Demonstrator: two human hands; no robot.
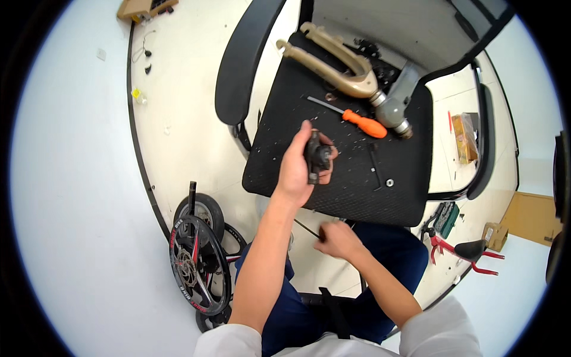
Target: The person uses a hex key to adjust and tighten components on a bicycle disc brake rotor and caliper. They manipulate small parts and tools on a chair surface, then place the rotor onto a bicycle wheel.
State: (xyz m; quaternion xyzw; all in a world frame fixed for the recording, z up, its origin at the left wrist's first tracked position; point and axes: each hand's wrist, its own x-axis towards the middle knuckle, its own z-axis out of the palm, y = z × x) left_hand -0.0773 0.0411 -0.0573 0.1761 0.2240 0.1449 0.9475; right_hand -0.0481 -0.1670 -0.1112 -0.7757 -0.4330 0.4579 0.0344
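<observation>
In my left hand [299, 163], fingers wrap round a black disc brake caliper [316, 157] with a round knob, held above the chair's front edge. Lower down, near my knees, my right hand [340, 240] is closed on a thin dark rod [308, 228] that points up and left; its exact kind cannot be made out. On the black chair seat [333, 193] lie an orange-handled tool with a flat metal blade [364, 123], a black hex key [375, 165] and a small silver nut [389, 182]. A tan bicycle fork [348, 80] rests behind them.
Black armrests [245, 65] flank the seat, which carries scattered specks. On the floor at left stands a bicycle wheel with a disc rotor [189, 268]. A red frame with a black saddle [470, 250], a green tool case [446, 220] and cardboard boxes [529, 217] lie at right.
</observation>
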